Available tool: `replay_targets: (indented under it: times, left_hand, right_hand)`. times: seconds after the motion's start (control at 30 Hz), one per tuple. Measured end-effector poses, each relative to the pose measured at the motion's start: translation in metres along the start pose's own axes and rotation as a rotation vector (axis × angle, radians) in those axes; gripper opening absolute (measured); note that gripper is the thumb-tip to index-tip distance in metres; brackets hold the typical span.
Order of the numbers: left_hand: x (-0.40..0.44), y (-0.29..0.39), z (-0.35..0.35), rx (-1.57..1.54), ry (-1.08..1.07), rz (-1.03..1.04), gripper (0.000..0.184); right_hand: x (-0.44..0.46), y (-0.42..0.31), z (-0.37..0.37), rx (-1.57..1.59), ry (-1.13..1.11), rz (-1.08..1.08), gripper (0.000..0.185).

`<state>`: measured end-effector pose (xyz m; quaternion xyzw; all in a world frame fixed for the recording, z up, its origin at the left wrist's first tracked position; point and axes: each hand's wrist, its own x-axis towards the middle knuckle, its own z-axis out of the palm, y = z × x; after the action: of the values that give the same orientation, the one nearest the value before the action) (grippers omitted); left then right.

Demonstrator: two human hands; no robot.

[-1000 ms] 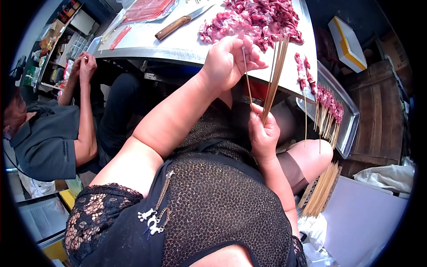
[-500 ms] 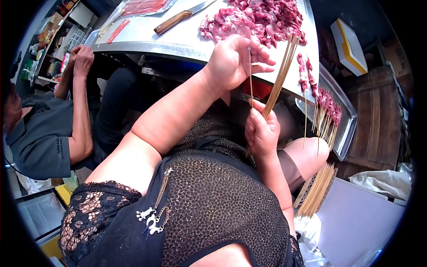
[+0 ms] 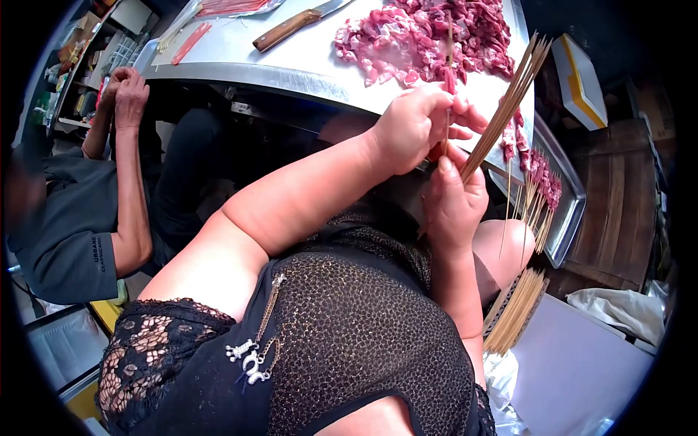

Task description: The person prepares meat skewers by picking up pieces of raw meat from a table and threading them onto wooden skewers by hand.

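Note:
My right hand (image 3: 454, 203) is closed around a bundle of bamboo skewers (image 3: 509, 98) that fans up to the right. Between its thumb and forefinger a single skewer (image 3: 449, 47) stands apart, pointing at the meat pile. My left hand (image 3: 418, 127) is curled about that single skewer just above my right hand, at a small piece of meat (image 3: 451, 78) on it. Its inner fingertips are partly hidden. Beyond both hands lies a heap of raw cut meat (image 3: 392, 43) on the metal-edged table (image 3: 305, 76).
A wooden-handled knife (image 3: 287, 29) lies left of the meat. Finished meat skewers (image 3: 542, 182) rest on a metal tray (image 3: 571, 232) at the right. More bare skewers (image 3: 516, 312) stand in a holder beside my leg. Another person (image 3: 80, 211) sits at the left.
Both hands have moved right and come closer together. My left hand now has a piece of meat at the single skewer. The skewer bundle has swung right.

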<state>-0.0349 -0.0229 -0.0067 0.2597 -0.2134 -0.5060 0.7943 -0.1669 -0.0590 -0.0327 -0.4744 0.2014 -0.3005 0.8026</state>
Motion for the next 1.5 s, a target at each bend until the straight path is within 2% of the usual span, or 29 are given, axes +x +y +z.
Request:
replay_targets:
  times: [0.07,0.1,0.2,0.23,0.3,0.33,0.37,0.4,0.5,0.6,0.63,0.7,0.73,0.77,0.83,0.87,0.9,1.0,1.1,1.17,1.23,1.4,1.5]
  left_hand:
    - [-0.001,-0.002,0.002,-0.036,-0.002,-0.050,0.018]
    - [-0.003,-0.006,0.000,-0.058,-0.070,-0.090,0.018]
    - [-0.002,-0.013,-0.004,-0.029,0.020,-0.095,0.021]
    - [0.002,-0.004,-0.012,0.594,-0.071,0.001,0.025]
    - [0.016,0.006,-0.030,1.043,-0.145,0.236,0.028]
    - [0.013,0.023,-0.023,0.994,0.031,0.157,0.024]
    - [0.017,0.036,-0.031,1.069,0.075,0.226,0.019]
    - [0.021,0.049,-0.048,1.467,0.038,0.357,0.016]
    - [0.020,0.068,-0.054,2.083,-0.009,0.330,0.016]
    - [0.025,0.070,-0.050,2.189,0.007,0.212,0.017]
    - [0.025,0.072,-0.046,2.194,0.000,0.213,0.017]
    - [0.026,0.081,-0.038,2.208,0.055,0.084,0.017]
    - [0.028,0.084,-0.038,2.096,0.101,0.236,0.017]
    - [0.030,0.091,-0.035,1.961,0.128,0.207,0.015]
    - [0.033,0.099,-0.028,1.502,0.252,0.167,0.013]
    - [0.034,0.104,-0.024,1.538,0.262,0.269,0.014]
    - [0.034,0.107,-0.023,1.507,0.326,0.259,0.015]
    - [0.044,0.109,-0.033,1.484,0.284,0.366,0.017]
    - [0.047,0.102,-0.035,1.337,0.221,0.456,0.019]
    - [0.040,0.092,-0.015,0.922,0.319,0.305,0.021]
    - [0.045,0.082,-0.030,0.755,0.392,0.201,0.018]
    - [0.041,0.064,-0.030,0.516,0.369,0.171,0.016]
    - [0.039,0.063,-0.023,0.490,0.381,0.180,0.013]
  right_hand:
    - [0.013,-0.002,0.002,-0.029,-0.012,-0.099,0.024]
    - [0.017,-0.003,0.004,-0.016,-0.009,-0.131,0.024]
    - [0.025,-0.003,0.008,0.062,0.046,-0.152,0.023]
    - [0.026,-0.004,0.003,0.031,0.064,-0.131,0.023]
    - [0.027,-0.005,-0.006,-0.031,0.097,-0.087,0.023]
    - [0.027,-0.004,-0.014,-0.022,0.068,-0.067,0.023]
    - [0.027,-0.003,-0.018,-0.014,0.043,-0.046,0.024]
    - [0.028,-0.003,-0.018,-0.016,0.048,-0.043,0.024]
    - [0.027,0.001,-0.018,-0.061,0.074,-0.003,0.024]
    - [0.027,0.003,-0.020,-0.070,0.085,0.007,0.023]
    - [0.026,0.002,-0.020,-0.077,0.090,0.019,0.024]
    - [0.023,0.001,-0.021,-0.077,0.086,0.038,0.024]
    - [0.023,0.002,-0.023,-0.062,0.070,0.062,0.024]
    - [0.022,0.004,-0.025,-0.046,0.055,0.085,0.024]
    - [0.021,0.006,-0.026,-0.026,0.049,0.068,0.023]
    - [0.020,0.005,-0.025,-0.047,0.049,0.081,0.023]
    - [0.019,0.005,-0.025,-0.067,0.048,0.094,0.023]
    - [0.020,0.008,-0.027,-0.063,0.043,0.077,0.023]
    - [0.018,0.010,-0.030,-0.039,0.022,0.065,0.023]
    - [0.015,0.010,-0.032,-0.016,0.005,0.052,0.023]
    - [0.014,0.009,-0.033,-0.056,-0.007,0.046,0.024]
    - [0.014,0.010,-0.041,-0.116,0.013,0.079,0.022]
    - [0.013,0.005,-0.043,-0.134,0.057,0.098,0.022]
